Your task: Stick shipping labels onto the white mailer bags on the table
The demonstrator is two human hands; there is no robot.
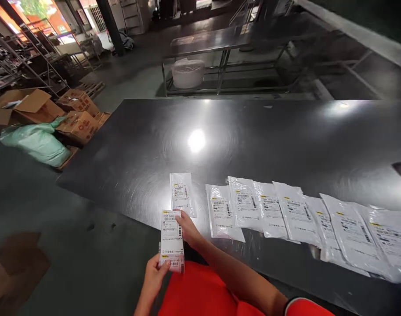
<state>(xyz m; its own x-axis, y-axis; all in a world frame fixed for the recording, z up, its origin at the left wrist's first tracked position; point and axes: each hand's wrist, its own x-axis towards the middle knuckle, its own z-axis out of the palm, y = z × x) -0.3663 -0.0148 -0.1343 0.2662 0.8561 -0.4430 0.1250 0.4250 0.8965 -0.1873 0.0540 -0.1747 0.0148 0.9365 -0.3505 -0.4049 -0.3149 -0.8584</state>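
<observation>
A: What is the largest thing before you?
B: A broad, dark, shiny metal surface (269, 140).
A: Next in size?
B: Brown cardboard boxes (80, 125) with red print, past its left end, and a pale green plastic bag (38, 142) beside them.
A: What lies on the surface?
B: To your right, a row of flat white plastic packets (295, 215) with printed fronts, many overlapping; nearer your hands, a single flat white packet (181, 191).
A: And your fingers?
B: Your right hand (189, 229) pinches the upper right edge of a white strip of printed labels (171, 237); your left hand (154, 272) grips its lower end, thumb on top.
A: Where is that strip?
B: At the surface's near edge, hiding the single packet's lower left corner; I cannot tell whether they touch.
</observation>
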